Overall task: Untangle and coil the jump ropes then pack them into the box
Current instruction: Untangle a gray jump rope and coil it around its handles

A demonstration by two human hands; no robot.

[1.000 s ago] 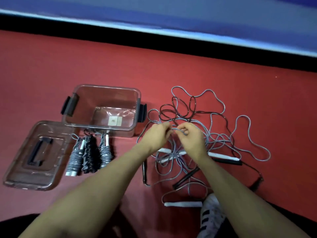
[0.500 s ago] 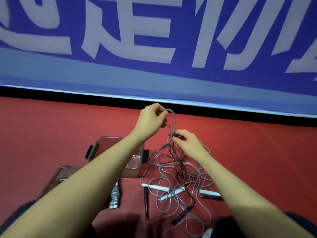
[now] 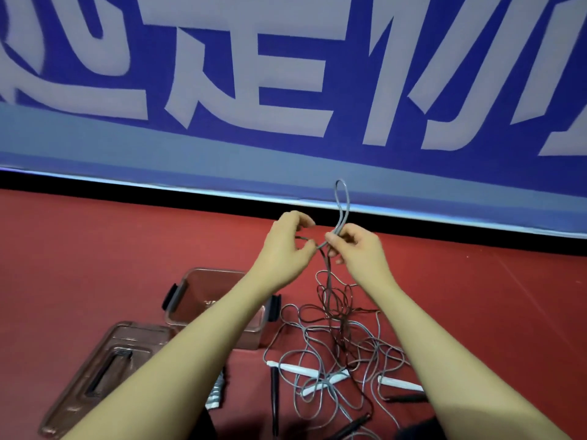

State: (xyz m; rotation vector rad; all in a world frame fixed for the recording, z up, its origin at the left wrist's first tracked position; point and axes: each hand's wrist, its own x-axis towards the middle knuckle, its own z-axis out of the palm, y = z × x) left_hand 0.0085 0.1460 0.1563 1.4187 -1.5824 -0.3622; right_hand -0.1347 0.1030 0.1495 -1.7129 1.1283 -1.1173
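Jump ropes (image 3: 330,341): tangled on the red floor just ahead of the person's lap, thin grey and dark cords looped over one another, with slim white handles (image 3: 305,371) and black handles (image 3: 274,398) lying among them.
Coiled bundle (image 3: 216,392): grey, tightly wound, only partly seen beside the left forearm; it is not yet in the box.
Lid (image 3: 95,366): clear smoky plastic, flat, with a recessed grip, lying left of the box.
Box (image 3: 203,281): clear, rectangular, with black side latches, open, beside the tangle; what it holds cannot be told.
Left hand (image 3: 287,246): curled, pinching a dark cord at the fingertips.
Right hand (image 3: 357,246): pinching the grey cord just below its loop.
Grey loop (image 3: 342,201): a narrow doubled bight, smooth and springy by its look, standing above the right hand.
Change: half a second ago the left hand held this loop; now the right holds it, higher, and the left has gone to a dark strand.
Meaning: grey rope is likely being parted from dark; coiling comes later.
Wall banner (image 3: 286,90): blue with large pale characters, beyond.
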